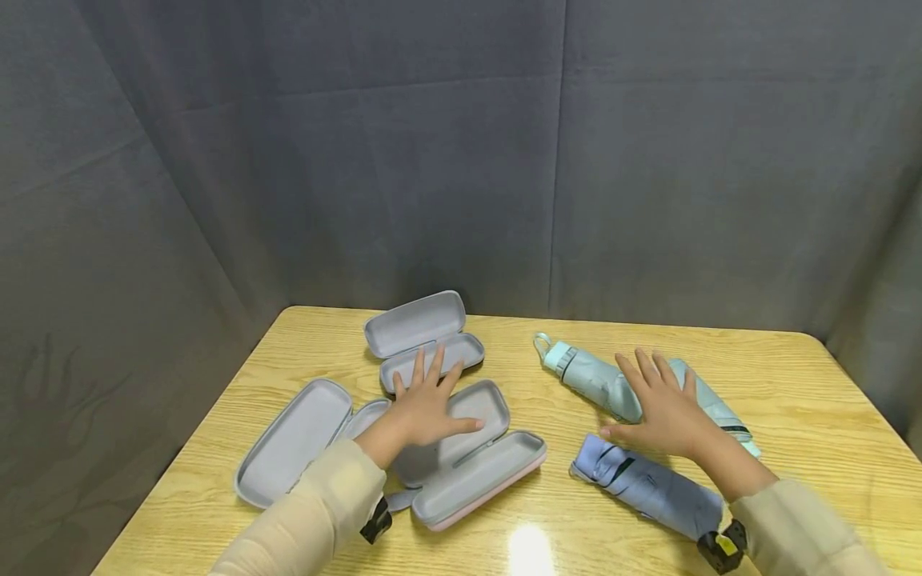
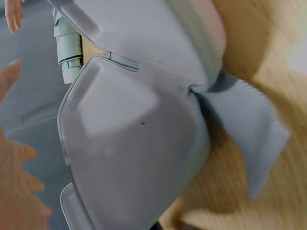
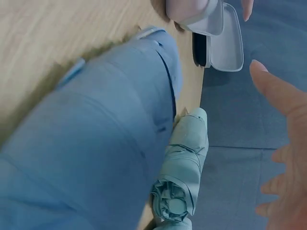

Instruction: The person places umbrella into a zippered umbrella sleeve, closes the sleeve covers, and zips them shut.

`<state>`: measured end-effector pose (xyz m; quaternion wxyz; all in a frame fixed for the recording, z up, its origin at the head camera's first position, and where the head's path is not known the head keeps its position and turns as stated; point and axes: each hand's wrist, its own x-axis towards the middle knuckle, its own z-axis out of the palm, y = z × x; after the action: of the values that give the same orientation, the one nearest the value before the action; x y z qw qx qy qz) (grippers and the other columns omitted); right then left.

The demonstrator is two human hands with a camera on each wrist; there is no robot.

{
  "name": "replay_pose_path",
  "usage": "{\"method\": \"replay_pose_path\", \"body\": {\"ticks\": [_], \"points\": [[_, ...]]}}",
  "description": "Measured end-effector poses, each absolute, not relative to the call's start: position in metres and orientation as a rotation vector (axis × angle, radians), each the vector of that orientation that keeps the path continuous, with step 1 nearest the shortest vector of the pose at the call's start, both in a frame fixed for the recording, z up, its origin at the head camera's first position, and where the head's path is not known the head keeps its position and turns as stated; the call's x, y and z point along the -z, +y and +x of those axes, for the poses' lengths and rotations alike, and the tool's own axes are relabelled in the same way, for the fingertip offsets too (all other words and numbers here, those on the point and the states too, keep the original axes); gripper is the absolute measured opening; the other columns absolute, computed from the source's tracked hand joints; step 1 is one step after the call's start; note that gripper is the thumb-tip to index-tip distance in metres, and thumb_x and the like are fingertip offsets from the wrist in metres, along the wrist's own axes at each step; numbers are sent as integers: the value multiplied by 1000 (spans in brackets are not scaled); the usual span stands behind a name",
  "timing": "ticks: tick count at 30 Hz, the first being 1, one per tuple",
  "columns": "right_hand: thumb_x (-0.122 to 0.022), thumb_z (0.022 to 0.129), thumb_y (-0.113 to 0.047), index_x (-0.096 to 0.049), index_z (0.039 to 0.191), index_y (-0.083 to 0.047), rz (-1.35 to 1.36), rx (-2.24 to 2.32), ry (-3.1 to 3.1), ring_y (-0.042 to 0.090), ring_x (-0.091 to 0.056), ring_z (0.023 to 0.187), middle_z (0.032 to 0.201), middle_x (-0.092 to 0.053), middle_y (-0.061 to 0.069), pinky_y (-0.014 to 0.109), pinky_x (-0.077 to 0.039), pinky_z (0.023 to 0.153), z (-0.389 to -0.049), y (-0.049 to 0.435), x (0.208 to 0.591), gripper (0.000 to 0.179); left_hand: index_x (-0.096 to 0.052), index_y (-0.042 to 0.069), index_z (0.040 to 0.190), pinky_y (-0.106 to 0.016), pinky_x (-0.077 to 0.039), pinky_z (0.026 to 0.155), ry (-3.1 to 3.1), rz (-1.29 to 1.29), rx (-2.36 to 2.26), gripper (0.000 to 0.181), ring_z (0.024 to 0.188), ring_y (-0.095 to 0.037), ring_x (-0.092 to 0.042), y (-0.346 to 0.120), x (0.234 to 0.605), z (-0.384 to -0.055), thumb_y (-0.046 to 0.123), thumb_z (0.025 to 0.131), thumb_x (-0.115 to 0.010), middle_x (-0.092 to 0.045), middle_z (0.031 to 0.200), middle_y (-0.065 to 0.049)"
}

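My left hand [image 1: 425, 406], fingers spread, is held over the eyeglass cases and grips nothing. Below it, a grey-lined case with a pink shell [image 1: 479, 480] lies open. Another open grey case [image 1: 295, 440] sits to its left, partly hidden by the forearm, and a smaller open case [image 1: 421, 324] stands farther back. My right hand [image 1: 666, 412] is also spread with nothing in it, above the folded umbrellas. A blue umbrella [image 1: 651, 488] lies nearer me. Behind it are a teal umbrella [image 1: 594, 380] and another teal one [image 1: 713, 400], both partly covered by that hand.
The wooden table [image 1: 562, 520] carries everything. Its rear edge runs along a dark grey curtain [image 1: 432, 160], which also hangs at both sides. A grey strap or flap [image 2: 249, 124] sticks out from the case with the pink shell.
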<state>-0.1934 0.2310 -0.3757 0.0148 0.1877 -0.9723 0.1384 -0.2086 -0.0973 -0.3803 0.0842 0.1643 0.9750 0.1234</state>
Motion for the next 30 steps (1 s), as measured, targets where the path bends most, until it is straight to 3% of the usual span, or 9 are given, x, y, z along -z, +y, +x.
{"method": "replay_pose_path", "body": {"ticks": [8,16,25,30], "points": [[-57,64,-65,-11,139,-9,583,-486,-3038,48,-6,121,138,-7,27,68,2,84,-177,231,383,104,-12,21,140,-63,2,90,2885,483,-410,89,125,-34,12,-98,388,-204,66,72,-47,5,143,-9],[-60,65,-61,-21,136,-2,594,-513,-3060,49,-11,120,136,-16,28,68,-6,84,-164,231,393,100,-15,16,139,-62,-4,91,2874,499,-446,88,126,-39,0,-102,393,-203,63,73,-48,-4,142,-15],[-60,67,-57,-27,133,2,627,-537,-3070,48,-20,117,132,-24,29,64,-15,86,-155,235,403,94,-13,13,139,-60,-7,93,2803,465,-573,84,126,-39,-1,-107,398,-197,58,77,-48,-4,142,-17],[-59,66,-60,-31,131,2,660,-562,-3052,47,-29,113,128,-33,28,59,-24,86,-153,236,406,94,-17,8,138,-59,-15,92,2792,459,-629,79,124,-39,-14,-110,401,-195,54,81,-45,-14,140,-19]]}}
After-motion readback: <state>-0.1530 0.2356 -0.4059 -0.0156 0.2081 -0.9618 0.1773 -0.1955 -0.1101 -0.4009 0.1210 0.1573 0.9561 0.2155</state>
